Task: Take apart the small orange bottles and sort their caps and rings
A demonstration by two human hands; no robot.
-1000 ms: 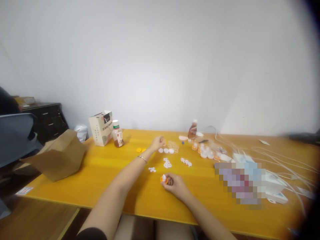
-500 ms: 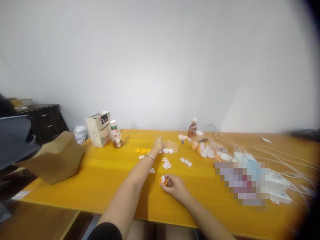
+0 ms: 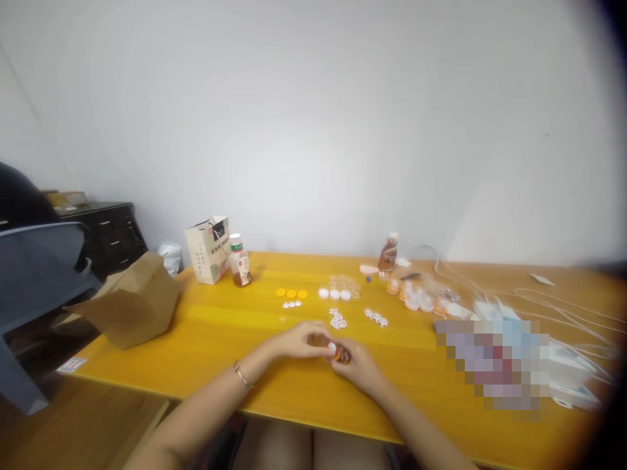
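Note:
Both my hands meet over the middle of the yellow table [image 3: 206, 339]. My right hand [image 3: 356, 365] is closed round a small orange bottle with a white top [image 3: 335, 352]. My left hand [image 3: 298, 341] has its fingers pinched against the same bottle from the left. Just beyond the hands lie small white pieces [image 3: 337, 321], more white pieces [image 3: 376, 317], three yellow caps [image 3: 290, 293] and three white caps [image 3: 334, 294].
A brown paper bag [image 3: 130, 307] lies at the table's left end, with a small printed paper bag [image 3: 208, 249] and a drink bottle [image 3: 240, 261] behind it. Another brown bottle [image 3: 388, 253], several small orange bottles [image 3: 416, 297] and white cables [image 3: 539, 300] fill the right. A grey chair [image 3: 34, 274] stands left.
My left hand has drawn back from the caps at the far side and joined my right hand at the small orange bottle. The view has shifted slightly.

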